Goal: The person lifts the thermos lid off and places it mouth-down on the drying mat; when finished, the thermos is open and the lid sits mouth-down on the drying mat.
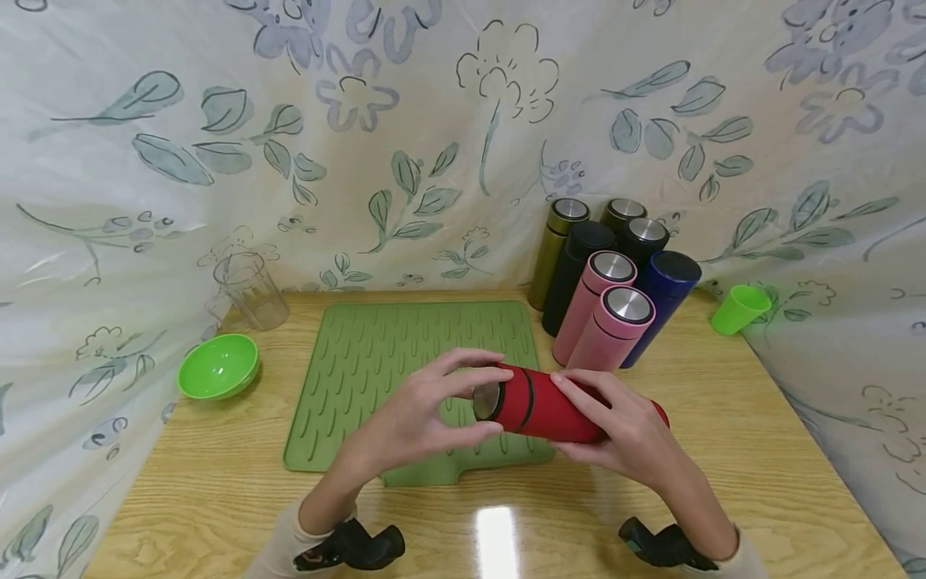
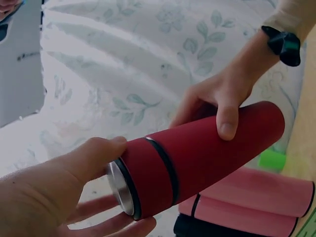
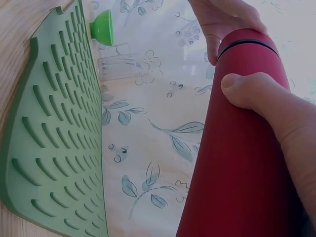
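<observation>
A red thermos flask [image 1: 557,406] with a black ring and a steel-topped cap is held on its side above the front right of the green mat. My right hand [image 1: 615,418] grips the flask round its body, thumb and fingers on opposite sides. At the cap end is my left hand [image 1: 434,402], its thumb and fingertips placed round the cap's rim. The left wrist view shows that thumb on the red cap [image 2: 148,175] and the fingers below it. In the right wrist view the flask [image 3: 242,163] fills the right side, and the fingers behind it are hidden.
A green drying mat [image 1: 405,362] lies on the wooden table [image 1: 615,531]. Several upright flasks [image 1: 589,297], pink, blue, black and olive, cluster at the back right. A green bowl [image 1: 219,367] and clear pitcher [image 1: 253,293] stand left, a green cup [image 1: 739,310] far right.
</observation>
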Action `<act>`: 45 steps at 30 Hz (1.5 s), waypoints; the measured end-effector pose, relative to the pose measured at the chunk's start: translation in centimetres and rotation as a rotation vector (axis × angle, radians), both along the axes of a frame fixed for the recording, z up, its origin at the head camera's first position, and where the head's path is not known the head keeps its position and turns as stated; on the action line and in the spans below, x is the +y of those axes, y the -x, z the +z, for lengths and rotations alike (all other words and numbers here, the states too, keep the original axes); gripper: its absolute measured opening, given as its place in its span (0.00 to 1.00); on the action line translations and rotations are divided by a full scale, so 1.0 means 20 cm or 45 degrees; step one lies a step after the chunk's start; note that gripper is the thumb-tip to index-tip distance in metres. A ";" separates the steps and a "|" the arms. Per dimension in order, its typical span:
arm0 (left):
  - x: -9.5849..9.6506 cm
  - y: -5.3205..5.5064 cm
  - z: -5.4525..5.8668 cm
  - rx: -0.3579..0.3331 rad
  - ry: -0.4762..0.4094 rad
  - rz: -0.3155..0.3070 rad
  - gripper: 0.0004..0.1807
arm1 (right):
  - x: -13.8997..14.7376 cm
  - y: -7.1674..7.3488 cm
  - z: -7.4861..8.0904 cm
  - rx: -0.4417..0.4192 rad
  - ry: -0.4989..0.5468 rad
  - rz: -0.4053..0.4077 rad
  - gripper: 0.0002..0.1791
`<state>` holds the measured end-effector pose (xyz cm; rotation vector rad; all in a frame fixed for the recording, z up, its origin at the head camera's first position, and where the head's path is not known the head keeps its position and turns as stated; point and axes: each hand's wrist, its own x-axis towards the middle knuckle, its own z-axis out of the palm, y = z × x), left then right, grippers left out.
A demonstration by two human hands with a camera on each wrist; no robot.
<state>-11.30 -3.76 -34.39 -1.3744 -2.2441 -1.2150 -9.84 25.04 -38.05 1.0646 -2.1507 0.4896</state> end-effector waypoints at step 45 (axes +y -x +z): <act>0.01 0.01 -0.02 0.054 0.123 0.001 0.39 | 0.00 0.00 -0.02 -0.088 -0.044 -0.026 0.34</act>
